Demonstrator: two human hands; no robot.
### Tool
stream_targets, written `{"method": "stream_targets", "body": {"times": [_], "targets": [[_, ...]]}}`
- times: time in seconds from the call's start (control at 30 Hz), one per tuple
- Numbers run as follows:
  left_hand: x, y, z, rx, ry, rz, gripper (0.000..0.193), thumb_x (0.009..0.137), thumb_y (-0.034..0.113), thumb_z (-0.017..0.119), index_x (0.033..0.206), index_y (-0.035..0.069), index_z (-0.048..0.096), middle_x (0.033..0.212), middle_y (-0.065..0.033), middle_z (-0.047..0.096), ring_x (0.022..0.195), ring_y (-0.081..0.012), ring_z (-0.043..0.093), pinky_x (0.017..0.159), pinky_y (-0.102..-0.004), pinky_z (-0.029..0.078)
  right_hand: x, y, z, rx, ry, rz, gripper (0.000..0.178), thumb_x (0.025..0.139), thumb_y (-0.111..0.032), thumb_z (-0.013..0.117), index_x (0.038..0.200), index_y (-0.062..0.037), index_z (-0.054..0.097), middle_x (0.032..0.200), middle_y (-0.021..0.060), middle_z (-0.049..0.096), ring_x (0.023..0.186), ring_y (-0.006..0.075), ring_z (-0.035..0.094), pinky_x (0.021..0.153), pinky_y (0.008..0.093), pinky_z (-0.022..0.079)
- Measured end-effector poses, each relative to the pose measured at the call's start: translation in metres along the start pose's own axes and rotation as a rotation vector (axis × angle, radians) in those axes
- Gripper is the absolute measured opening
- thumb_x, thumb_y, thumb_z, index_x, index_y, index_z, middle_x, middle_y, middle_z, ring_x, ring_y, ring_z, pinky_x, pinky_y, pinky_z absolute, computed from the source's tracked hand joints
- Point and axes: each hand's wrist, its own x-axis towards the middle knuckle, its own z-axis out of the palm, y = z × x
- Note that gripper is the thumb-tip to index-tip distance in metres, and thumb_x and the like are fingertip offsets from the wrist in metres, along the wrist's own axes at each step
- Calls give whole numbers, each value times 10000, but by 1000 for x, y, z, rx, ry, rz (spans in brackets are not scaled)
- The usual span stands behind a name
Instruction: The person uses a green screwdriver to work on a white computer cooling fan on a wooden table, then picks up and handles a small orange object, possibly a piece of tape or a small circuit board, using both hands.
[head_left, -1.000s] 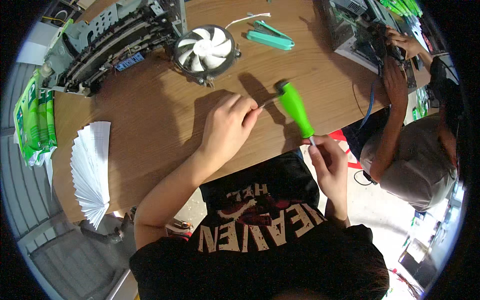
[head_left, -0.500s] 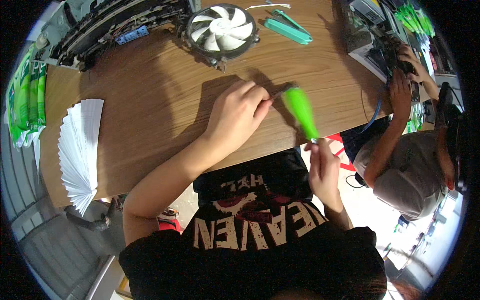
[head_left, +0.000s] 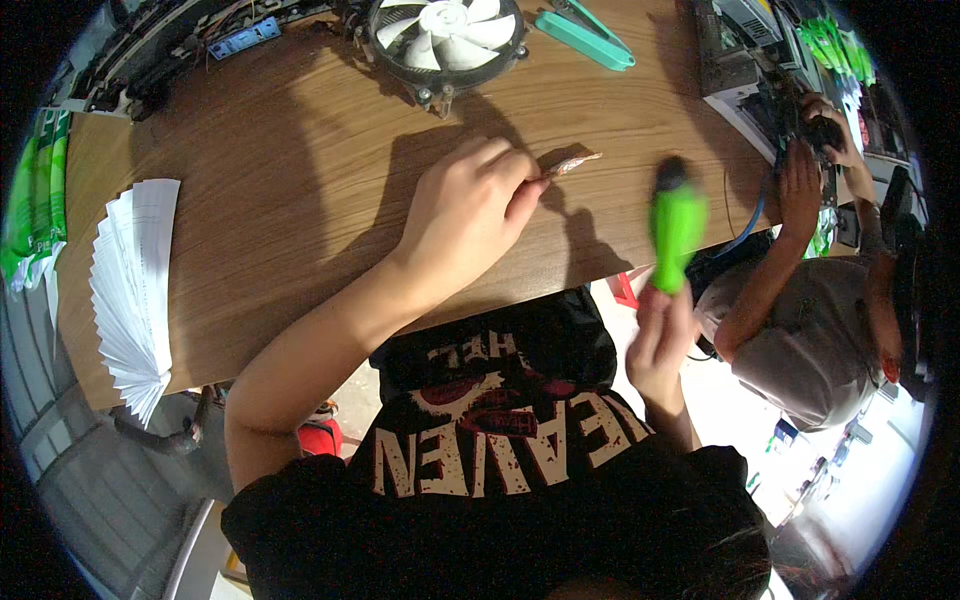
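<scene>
My left hand (head_left: 468,200) rests on the brown table with its thumb and forefinger pinching a small, thin strip (head_left: 576,163). The strip looks crumpled, silvery and coppery; its exact kind cannot be made out. To the right, past the table's front edge, my right hand (head_left: 660,340) is closed round the lower end of what looks like a screwdriver (head_left: 678,232), gripped by its shaft. Its bulky green handle and dark end point away from me, blurred by motion. The handle is raised, apart from the strip, and casts a shadow on the table.
A round cooling fan (head_left: 445,40) with white blades stands at the back. Beside it lie turquoise tweezers or clippers (head_left: 585,40). Fanned white paper (head_left: 140,290) and green packets (head_left: 38,200) are at left. At right, a co-worker's hands (head_left: 800,185) work at equipment.
The screwdriver handle has swung right, away from my left hand, and the strip now shows. My right hand has shifted right. The view has moved slightly.
</scene>
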Motion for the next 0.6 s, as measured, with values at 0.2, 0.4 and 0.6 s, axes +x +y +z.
{"method": "stream_targets", "body": {"times": [0.2, 0.4, 0.6], "targets": [[2, 0, 0, -13, -37, -37, 101, 812, 101, 679, 774, 28, 621, 762, -105, 603, 726, -297, 621, 635, -397, 517, 4, -14, -10, 243, 43, 177, 276, 1037, -182, 377, 963, 16, 554, 682, -20, 464, 581, 33, 362, 499, 197, 239], [-1, -3, 1, -32, 55, 8, 93, 819, 100, 704, 821, 38, 635, 738, -99, 598, 615, -261, 602, 557, -359, 474, 12, -2, -3, 11, -101, 90, 195, 1005, -131, 440, 970, 10, 570, 659, 82, 559, 527, 141, 495, 500, 279, 392], [0, -2, 1, 13, 39, 40, 90, 827, 105, 695, 831, 40, 634, 752, -96, 604, 634, -262, 611, 564, -358, 487, 10, 10, 4, -82, -246, -2, 131, 921, -11, 509, 1044, 25, 534, 705, 253, 580, 621, 392, 632, 507, 423, 467]]}}
